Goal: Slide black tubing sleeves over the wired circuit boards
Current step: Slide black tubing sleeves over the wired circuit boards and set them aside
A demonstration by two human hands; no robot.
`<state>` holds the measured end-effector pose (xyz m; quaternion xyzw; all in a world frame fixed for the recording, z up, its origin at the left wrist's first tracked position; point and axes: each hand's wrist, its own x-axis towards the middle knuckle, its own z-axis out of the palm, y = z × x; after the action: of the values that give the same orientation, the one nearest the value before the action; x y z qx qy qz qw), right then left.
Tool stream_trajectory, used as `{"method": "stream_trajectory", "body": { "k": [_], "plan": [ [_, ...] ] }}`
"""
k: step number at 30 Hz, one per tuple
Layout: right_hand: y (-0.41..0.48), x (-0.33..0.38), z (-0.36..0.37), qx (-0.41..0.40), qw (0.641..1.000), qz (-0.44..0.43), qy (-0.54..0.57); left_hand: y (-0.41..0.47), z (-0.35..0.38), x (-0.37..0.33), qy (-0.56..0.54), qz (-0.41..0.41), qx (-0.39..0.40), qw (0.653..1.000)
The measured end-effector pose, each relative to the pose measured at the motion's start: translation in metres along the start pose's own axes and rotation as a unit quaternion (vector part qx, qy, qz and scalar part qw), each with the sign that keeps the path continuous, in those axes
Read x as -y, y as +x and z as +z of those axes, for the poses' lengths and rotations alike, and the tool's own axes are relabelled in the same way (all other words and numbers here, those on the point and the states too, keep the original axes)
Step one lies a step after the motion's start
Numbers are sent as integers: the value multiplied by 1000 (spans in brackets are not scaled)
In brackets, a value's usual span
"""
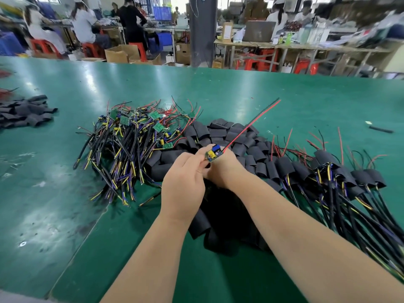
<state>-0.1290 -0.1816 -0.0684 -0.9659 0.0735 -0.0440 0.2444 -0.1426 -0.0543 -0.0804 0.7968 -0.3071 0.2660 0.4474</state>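
Note:
Both hands meet above the middle of the green table [240,88]. My left hand [185,178] and my right hand [223,167] together pinch a small circuit board [213,153] with a yellow and a blue part. Its red and black wires [255,121] stick up and away to the right. A heap of loose black tubing sleeves [220,133] lies just beyond and under the hands. Bare wired boards [133,136] are piled to the left. Boards with sleeves on them [341,171] lie in a row at the right. Whether a sleeve is in my hands is hidden.
A second pile of black sleeves [24,112] sits at the far left. A single black tube piece [380,129] lies at the far right. People sit on red stools at benches behind the table, among cardboard boxes and a dark pillar [202,29].

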Motion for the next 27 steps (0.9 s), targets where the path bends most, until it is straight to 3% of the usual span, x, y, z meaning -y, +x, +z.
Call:
{"method": "stream_trajectory", "body": {
  "k": [4, 6, 10, 17, 21, 27],
  "plan": [
    [-29, -10, -20, -153, 966, 36, 204, 2, 0, 0, 8, -9, -10, 1000],
    [-46, -16, -28, -156, 923, 76, 344, 2, 0, -1, 10, -6, -3, 1000],
    [-76, -30, -39, -119, 802, 110, 574, -1, 1, -1, 13, 9, 19, 1000],
    [-91, -49, -42, -129, 714, 145, 672, 0, 3, 3, 16, 22, 30, 999],
    [-87, -53, -44, -123, 643, 183, 733, 0, 4, 5, 24, 20, 36, 999],
    [-88, -55, -43, -111, 617, 183, 758, 0, 5, 5, 25, 30, 42, 998]
  ]
}}
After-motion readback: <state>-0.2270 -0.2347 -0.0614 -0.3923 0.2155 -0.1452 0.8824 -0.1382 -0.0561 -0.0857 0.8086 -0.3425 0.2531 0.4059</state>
